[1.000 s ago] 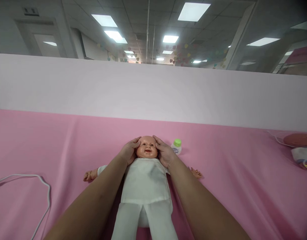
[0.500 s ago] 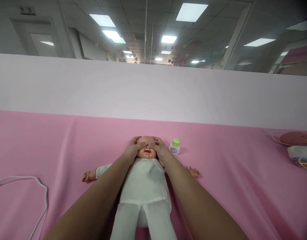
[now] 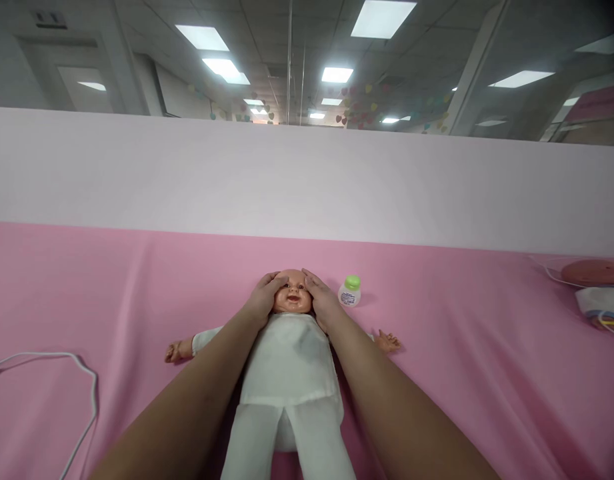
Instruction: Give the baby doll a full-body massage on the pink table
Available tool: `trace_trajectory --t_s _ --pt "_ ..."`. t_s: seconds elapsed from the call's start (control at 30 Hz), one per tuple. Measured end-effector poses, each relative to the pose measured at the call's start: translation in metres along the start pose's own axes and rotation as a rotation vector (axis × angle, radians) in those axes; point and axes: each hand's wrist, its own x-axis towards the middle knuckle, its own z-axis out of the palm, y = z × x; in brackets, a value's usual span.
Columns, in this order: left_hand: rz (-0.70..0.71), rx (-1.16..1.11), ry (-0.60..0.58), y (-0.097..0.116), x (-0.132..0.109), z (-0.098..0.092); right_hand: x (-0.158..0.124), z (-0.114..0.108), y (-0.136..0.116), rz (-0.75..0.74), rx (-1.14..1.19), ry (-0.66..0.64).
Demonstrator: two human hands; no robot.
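A baby doll (image 3: 289, 367) in white clothes lies on its back on the pink cover, arms spread out to both sides. Cupped round the left side of its head is my left hand (image 3: 263, 297), the thumb lying by the brow. My right hand (image 3: 321, 299) clasps the other side, its thumb at the temple. Between the thumbs the doll's eyes and open mouth show. Fingers behind the head are partly hidden. Just right of my right hand stands a small clear bottle (image 3: 349, 296) with a green cap.
The pink cover (image 3: 111, 287) is creased and meets a white low wall (image 3: 307, 180) with glass above. A white cable (image 3: 93, 393) curls at the left. At the far right lie a brown doll part (image 3: 591, 272) and a white cloth item (image 3: 599, 301) with thin cords.
Both thumbs have moved apart, from over the doll's eyes out towards the temples, so the eyes now show. My hands still hold the head's sides.
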Motion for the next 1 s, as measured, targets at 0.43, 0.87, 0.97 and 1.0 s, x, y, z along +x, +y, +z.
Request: trace_trajectory --t_s 0.43,0.87,0.97,1.0 --pt "0.06 -0.068 -0.048 -0.008 -0.005 0.002 -0.01 0.001 -0.013 0.054 0.058 -0.086" --pt "0.091 0.063 0.02 -0.009 -0.011 0.003 -0.009 0.007 -0.017 0.058 0.053 -0.044" --pt "0.074 0.034 0.001 -0.007 -0.011 0.002 -0.008 0.008 -0.018 0.052 0.029 -0.031" --pt "0.064 0.019 -0.003 -0.007 -0.011 0.002 -0.008 0.008 -0.018 0.051 0.019 -0.028"
